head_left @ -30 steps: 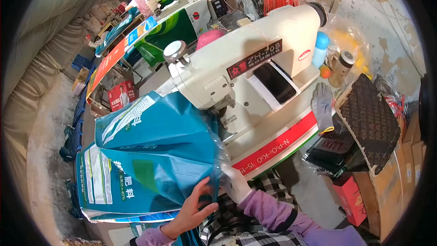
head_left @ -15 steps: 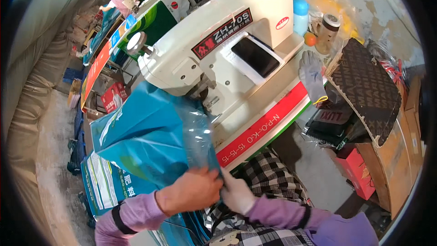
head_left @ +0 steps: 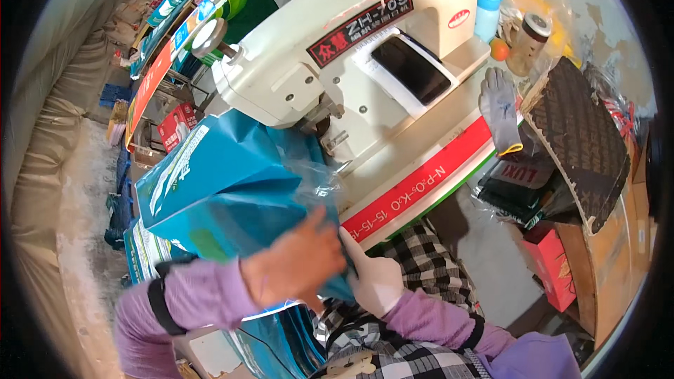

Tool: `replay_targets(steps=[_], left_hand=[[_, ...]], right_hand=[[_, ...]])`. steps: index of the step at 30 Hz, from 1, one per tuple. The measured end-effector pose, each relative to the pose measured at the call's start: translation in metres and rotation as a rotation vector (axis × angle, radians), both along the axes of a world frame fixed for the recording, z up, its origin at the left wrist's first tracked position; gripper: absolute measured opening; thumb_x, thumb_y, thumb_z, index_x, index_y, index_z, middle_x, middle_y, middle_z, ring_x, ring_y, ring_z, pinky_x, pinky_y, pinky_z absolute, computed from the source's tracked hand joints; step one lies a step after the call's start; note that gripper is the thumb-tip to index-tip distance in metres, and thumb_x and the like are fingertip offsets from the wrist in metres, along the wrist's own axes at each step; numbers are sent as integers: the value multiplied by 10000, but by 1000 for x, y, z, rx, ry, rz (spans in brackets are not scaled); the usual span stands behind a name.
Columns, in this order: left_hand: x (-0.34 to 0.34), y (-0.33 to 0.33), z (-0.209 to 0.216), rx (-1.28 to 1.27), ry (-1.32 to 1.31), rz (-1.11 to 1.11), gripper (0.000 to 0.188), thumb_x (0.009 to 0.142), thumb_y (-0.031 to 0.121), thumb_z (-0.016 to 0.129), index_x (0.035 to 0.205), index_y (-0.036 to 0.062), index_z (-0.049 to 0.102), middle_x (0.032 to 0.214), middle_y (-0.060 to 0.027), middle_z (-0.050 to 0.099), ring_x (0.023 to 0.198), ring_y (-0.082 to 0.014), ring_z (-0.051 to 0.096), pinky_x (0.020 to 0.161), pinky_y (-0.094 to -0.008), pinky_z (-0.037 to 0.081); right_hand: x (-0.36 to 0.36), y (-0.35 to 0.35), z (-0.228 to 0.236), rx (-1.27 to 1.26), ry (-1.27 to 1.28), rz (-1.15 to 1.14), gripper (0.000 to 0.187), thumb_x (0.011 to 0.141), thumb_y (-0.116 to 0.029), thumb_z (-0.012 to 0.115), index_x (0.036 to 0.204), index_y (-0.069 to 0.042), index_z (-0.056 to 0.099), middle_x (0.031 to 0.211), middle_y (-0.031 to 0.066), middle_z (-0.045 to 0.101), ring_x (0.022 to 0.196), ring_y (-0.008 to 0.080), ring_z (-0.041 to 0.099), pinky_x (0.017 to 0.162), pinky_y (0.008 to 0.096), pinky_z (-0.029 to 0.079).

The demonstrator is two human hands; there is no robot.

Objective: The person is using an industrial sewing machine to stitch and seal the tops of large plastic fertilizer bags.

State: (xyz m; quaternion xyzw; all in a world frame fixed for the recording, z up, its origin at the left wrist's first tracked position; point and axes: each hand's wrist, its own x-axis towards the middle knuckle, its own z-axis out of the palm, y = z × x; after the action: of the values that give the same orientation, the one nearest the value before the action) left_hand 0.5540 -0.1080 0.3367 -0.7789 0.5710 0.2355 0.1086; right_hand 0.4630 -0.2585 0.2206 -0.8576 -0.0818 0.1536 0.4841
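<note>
Blue bag [head_left: 232, 175] is lying beside the sewing machine [head_left: 270, 88], clear liner [head_left: 316, 174] showing past its edge. Gloved right hand [head_left: 379, 282] is clamping that edge; left hand [head_left: 298, 258] is blurring over it, grip: cannot tell. Judged: bag spread, edge handling unfinished; no seam is showing.

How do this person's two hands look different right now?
The left hand is bare; the right hand seems to wear a whitish glove. The left hand, blurred, is over the teal bag; the right hand is at the bag's right edge. Both come from purple sleeves with black bands.
</note>
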Motion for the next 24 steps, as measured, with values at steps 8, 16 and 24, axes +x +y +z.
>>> replay_targets(steps=[8, 16, 24], left_hand=[[31, 9, 116, 84, -470, 11, 261, 736, 154, 707, 982, 71, 677, 509, -42, 527, 472, -243, 564, 552, -387, 477], [-13, -45, 13, -671, 334, 86, 234, 885, 238, 591, 1034, 60, 618, 770, -119, 606, 682, -340, 622, 570, -453, 498], [-66, -21, 9, 101, 311, 267, 231, 908, 267, 604, 969, 46, 637, 629, -162, 643, 611, -363, 685, 502, -473, 531]], right_hand=[[106, 29, -28, -511, -181, 166, 778, 851, -136, 576, 1557, -118, 247, 697, 137, 686, 601, 304, 677, 539, 441, 522], [165, 66, -32, -453, -13, 97, 661, 969, -155, 417, 1578, -126, 160, 952, 195, 721, 831, 393, 704, 745, 475, 559], [78, 21, -35, -257, 32, 166, 740, 864, -140, 478, 1540, -9, 208, 904, 285, 691, 820, 425, 693, 766, 530, 537]])
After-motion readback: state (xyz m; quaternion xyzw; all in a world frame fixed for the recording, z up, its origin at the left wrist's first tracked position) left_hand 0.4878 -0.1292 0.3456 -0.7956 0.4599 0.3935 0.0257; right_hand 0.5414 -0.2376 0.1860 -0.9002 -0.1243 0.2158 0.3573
